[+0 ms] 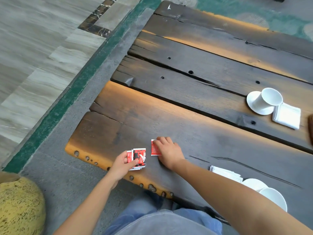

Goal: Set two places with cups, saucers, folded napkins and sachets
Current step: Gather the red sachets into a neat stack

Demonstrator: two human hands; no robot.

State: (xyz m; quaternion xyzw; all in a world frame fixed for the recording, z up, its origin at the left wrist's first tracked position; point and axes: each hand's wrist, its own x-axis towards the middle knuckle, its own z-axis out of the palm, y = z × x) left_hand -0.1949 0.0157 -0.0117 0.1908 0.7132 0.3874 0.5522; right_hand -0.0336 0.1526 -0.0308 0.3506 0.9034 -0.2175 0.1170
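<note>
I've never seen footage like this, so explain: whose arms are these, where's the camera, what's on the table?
No machine here: a person wears one camera on the head, looking down at their own bare arms. The left hand has a stack of red-and-black paper sachets in its grip. The right hand curls its fingers on a single red sachet lying on the dark wooden plank table. Farther off, a white cup stands on a white saucer beside a folded white napkin; a second such set sits by the right forearm.

Two cups (269,99), two saucers (254,102), two folded napkins (288,116); one sachet (154,148) under the right hand (169,153), at least two in the left hand (122,165).
</note>
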